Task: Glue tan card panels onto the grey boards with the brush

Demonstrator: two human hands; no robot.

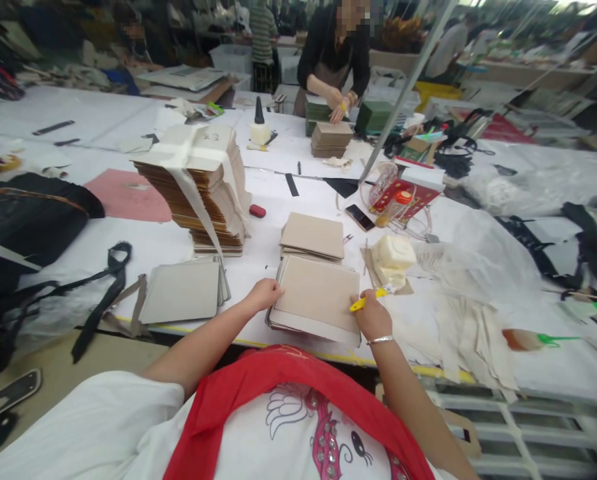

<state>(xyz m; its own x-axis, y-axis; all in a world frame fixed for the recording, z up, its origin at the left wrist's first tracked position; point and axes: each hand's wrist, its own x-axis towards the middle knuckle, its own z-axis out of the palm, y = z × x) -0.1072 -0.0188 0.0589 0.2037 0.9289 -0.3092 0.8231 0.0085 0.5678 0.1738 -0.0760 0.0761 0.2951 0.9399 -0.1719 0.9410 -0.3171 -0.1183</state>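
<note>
In front of me lies a stack of beige boards close to the table's near edge. My left hand is closed at the stack's left edge, its fingertips gripping the top board. My right hand is wrapped round a yellow-handled brush and rests against the board's right edge. The brush's pale bristles point right, towards a cut-open white container with cream-coloured contents. Directly behind the boards sits a smaller pile of beige boards. Grey boards lie to the left of my left hand.
A tall bundle of panels, tied with white strips, stands behind left. A phone, an orange-capped bottle and a red bag sit back right. Fabric strips hang over the near edge. A co-worker handles stacks across the table.
</note>
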